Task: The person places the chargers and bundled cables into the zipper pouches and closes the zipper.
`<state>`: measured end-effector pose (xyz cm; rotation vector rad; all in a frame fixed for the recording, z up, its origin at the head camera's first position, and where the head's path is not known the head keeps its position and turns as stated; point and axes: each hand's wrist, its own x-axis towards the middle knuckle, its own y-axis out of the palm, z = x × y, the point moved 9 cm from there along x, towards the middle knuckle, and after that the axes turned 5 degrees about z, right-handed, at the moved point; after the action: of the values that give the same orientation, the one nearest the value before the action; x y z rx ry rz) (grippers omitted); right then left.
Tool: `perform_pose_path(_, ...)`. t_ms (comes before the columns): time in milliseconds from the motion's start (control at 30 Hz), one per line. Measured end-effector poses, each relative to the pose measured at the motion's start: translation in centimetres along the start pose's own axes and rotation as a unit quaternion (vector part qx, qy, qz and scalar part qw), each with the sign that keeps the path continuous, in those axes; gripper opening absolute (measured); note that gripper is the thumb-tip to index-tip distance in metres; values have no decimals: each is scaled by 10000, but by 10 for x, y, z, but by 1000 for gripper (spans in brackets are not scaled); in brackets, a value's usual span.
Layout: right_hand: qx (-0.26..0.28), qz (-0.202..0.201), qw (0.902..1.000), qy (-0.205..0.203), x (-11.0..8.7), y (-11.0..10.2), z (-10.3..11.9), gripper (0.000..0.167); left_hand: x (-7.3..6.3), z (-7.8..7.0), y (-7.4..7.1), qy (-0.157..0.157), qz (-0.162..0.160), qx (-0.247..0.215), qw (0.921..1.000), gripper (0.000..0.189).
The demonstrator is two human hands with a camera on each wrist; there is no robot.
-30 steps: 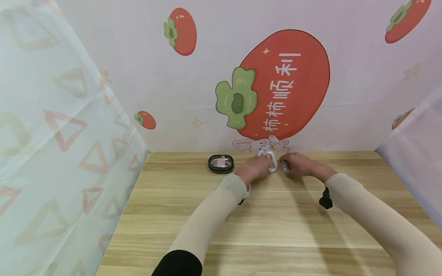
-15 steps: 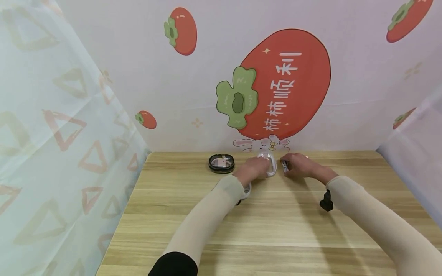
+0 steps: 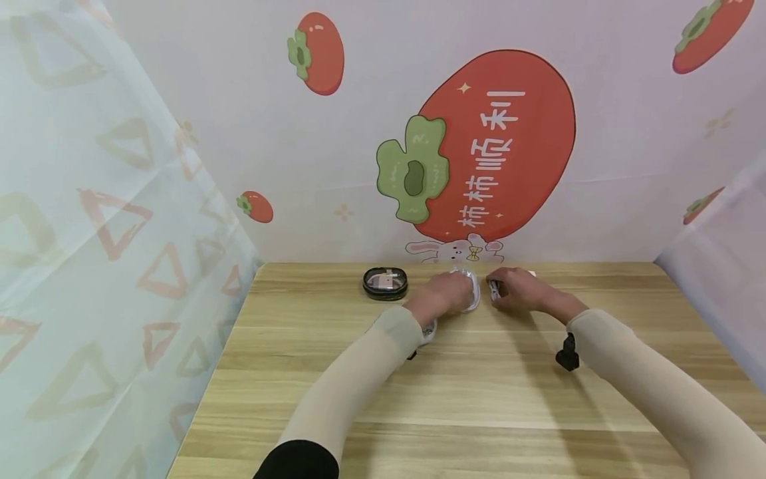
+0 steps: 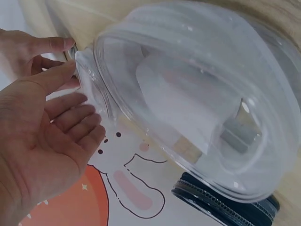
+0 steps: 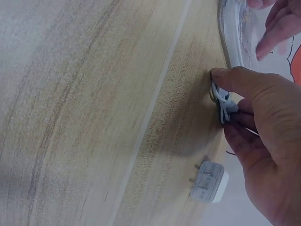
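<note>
In the head view my left hand [image 3: 447, 293] is at a small clear zip pouch [image 3: 475, 293] with pale trim. Its thumb and loosely extended fingers lie right at the pouch's edge in the left wrist view. My right hand [image 3: 519, 290] pinches a small wound bundle of white cable [image 5: 223, 101] between thumb and fingertips, low over the table, just right of that pouch. Close below my left wrist stands a larger-looking clear pouch [image 4: 188, 94] with white and grey items inside; in the head view my forearm hides most of it.
A black-trimmed clear zip pouch [image 3: 385, 284] stands at the back left of the wooden table [image 3: 479, 399]. Behind my right hand lies a white plug charger [image 5: 209, 182] with its metal prongs showing. The printed backdrop [image 3: 323, 153] rises directly behind the table's far edge.
The small clear pouch at my left hand has shifted slightly toward me. My right hand keeps the cable bundle in nearly the same spot, and a bit of the white charger now shows behind it.
</note>
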<state>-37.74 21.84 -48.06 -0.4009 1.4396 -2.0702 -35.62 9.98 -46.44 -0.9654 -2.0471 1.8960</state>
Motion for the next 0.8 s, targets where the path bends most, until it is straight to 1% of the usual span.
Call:
perform_pose_path(67,-3,-7,10000,1,0,1,0,50,1,-1,0,-55,-103,4,9999,17)
perform_pose_path(200,-52,-48,10000,5,-1,1,-1,50,1,-5,-1,-176,-282,176,9993,18)
perform_pose_path(367,-42,-100,9999,12,0,0,-2,50,3,-7,0,-335,-373,396,9980,23)
perform_pose_path(533,-88,-136,9999,30,0,0,-3,50,7,-7,3,-373,-454,476,9971,25)
perform_pose_path(667,-90,-171,9998,47,-1,-1,-3,50,8,-6,4,-350,-486,371,9975,26)
perform_pose_path(800,-100,-206,9997,2,-2,0,-2,50,10,-2,6,-387,-492,50,9980,25)
